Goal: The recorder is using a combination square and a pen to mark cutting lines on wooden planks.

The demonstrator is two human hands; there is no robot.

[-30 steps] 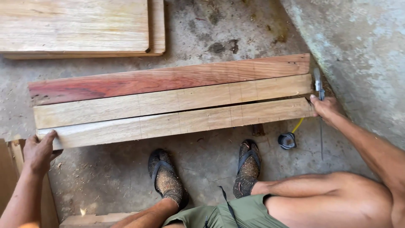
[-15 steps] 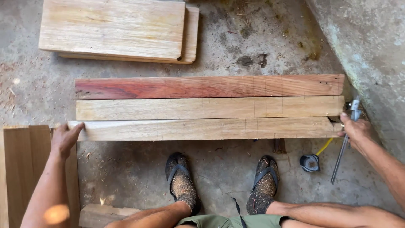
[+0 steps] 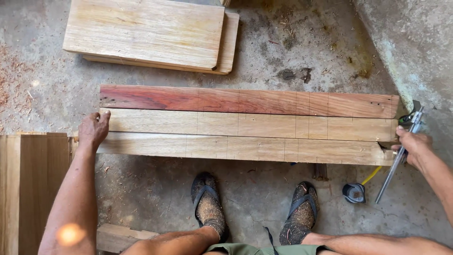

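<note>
Single view only, worn on the head and aimed almost straight down at a concrete floor. Looked from standing or crouching height, near enough for arms, knees and both sandalled feet to fill the bottom edge. Faced away from the body, with three long planks lying crosswise through the middle of the frame. Caught the left hand at the planks' left end and the right hand at their right end. Took in stacked boards at the top edge and a rough wall in the upper right corner. No second view to overlap with.
</note>
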